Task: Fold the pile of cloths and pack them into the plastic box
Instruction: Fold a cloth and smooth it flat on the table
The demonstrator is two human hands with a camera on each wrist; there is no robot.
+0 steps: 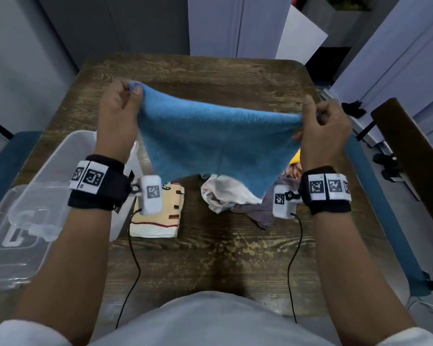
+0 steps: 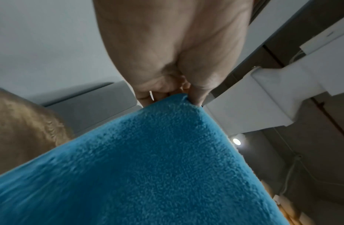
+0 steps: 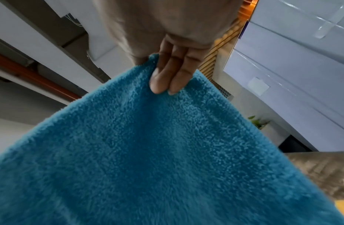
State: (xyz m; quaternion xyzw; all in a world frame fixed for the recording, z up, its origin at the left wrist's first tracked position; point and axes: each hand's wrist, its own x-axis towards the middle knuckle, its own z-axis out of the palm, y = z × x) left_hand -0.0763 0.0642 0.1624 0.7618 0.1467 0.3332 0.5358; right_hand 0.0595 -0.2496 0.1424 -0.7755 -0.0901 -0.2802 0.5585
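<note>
A dark wooden table (image 1: 210, 71) stands among pale grey walls (image 1: 23, 46). A white panel (image 1: 300, 38) leans far right, beside what may be a planter (image 1: 340, 11). A round ceiling light (image 2: 236, 141) glows.

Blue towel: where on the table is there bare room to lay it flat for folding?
On the brown wooden table: the far stretch beyond the fluffy blue towel, and the near strip between the folded cream cloth and the table's near edge. Crowded: the clear plastic box at left, the rumpled pile of cloths right of centre.
</note>
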